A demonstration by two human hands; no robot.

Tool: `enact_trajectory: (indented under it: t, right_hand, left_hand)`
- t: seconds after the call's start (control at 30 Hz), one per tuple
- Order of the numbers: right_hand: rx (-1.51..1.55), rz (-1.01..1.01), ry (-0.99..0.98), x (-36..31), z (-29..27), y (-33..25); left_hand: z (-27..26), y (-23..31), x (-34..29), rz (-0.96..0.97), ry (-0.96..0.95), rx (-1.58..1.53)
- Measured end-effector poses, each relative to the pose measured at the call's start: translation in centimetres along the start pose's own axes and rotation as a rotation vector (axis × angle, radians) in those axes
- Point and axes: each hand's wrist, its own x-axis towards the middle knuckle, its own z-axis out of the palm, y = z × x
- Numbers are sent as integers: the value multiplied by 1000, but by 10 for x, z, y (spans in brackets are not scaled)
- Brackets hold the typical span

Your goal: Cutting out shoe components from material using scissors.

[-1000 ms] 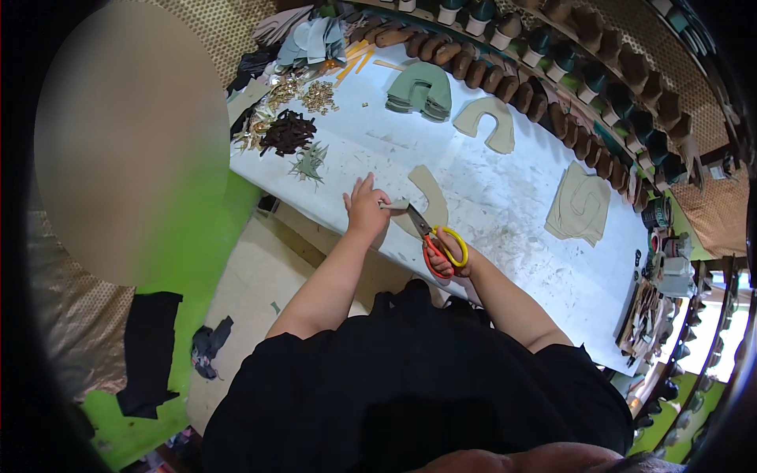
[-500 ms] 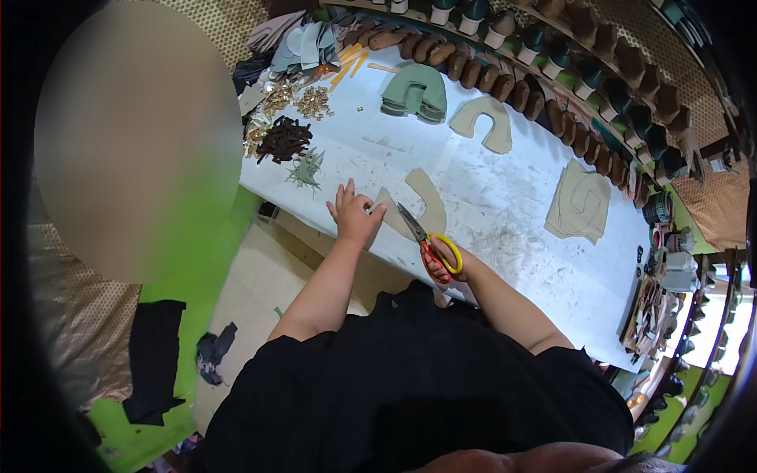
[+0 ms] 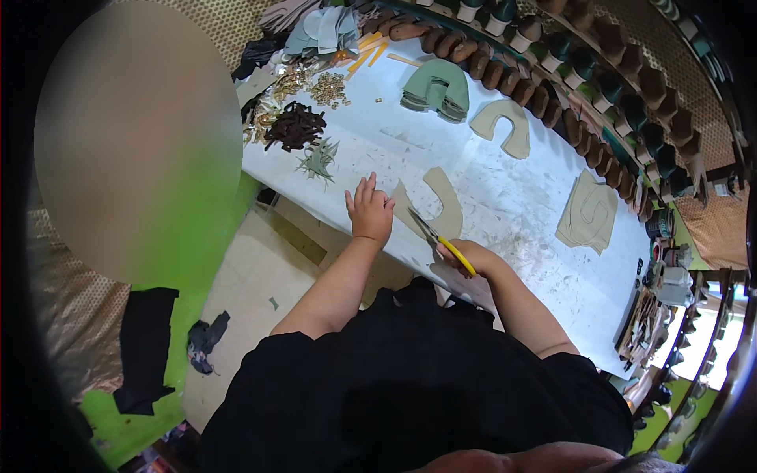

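While my left hand lies flat with fingers spread on the white surface, it touches the tan U-shaped cutout near the front edge. Just right, my right hand grips yellow-handled scissors, their blades on the cutout.

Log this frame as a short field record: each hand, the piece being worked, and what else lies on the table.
left hand: flat on the white table, beside the tan curved piece
right hand: grips yellow-handled scissors, blades at the tan curved piece's edge
tan curved piece: flat near the table's front edge
far side: stack of green curved pieces, another tan cutout
right side: tan sheet
left end: dark strips, small brass-coloured parts
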Motion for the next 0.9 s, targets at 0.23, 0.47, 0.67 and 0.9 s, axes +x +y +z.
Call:
enact_trajectory:
  t: [0.23, 0.47, 0.67, 0.9]
  right_hand:
    - [-309, 0, 380, -20, -2, -19]
    - [-707, 84, 396, -36, 5, -28]
    - [-777, 56, 438, -23, 18, -34]
    - [-796, 47, 456, -10, 21, -42]
  left_hand:
    - [-5, -1, -2, 106, 93, -4]
    - [-4, -10, -6, 167, 209, -97]
    - [-5, -9, -5, 156, 213, -100]
    - [-4, -9, -5, 143, 213, -96]
